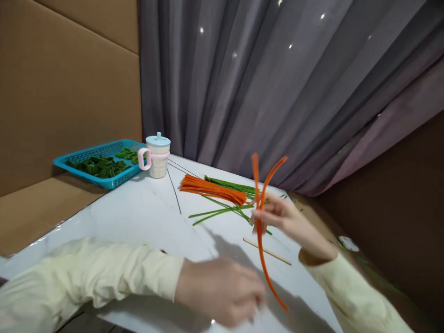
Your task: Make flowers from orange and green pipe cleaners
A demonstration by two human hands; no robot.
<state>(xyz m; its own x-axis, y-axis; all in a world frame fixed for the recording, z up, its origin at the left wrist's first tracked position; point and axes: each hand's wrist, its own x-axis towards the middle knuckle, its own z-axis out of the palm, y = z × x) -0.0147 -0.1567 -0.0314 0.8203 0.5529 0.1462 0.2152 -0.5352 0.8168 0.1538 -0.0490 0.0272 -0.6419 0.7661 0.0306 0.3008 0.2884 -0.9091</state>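
My right hand (280,215) pinches orange pipe cleaners (262,245) above the table. Two orange ends spread apart over the fingers, and a long length curves down below them. My left hand (222,289) is low in front, to the left of the hanging orange end. Motion smears its fingers, so whether they hold anything is unclear. Past my right hand lies a bundle of orange pipe cleaners (213,188), with a bunch of green pipe cleaners (231,185) behind it. Several loose green pipe cleaners (222,211) cross one another nearer to me.
A thin wooden stick (272,254) lies on the white table (138,222). At the far left, a blue basket (111,183) contains green fuzzy pieces. Beside it stands a lidded cup (158,162) with a pink handle. Cardboard walls and a grey curtain (243,92) enclose the table.
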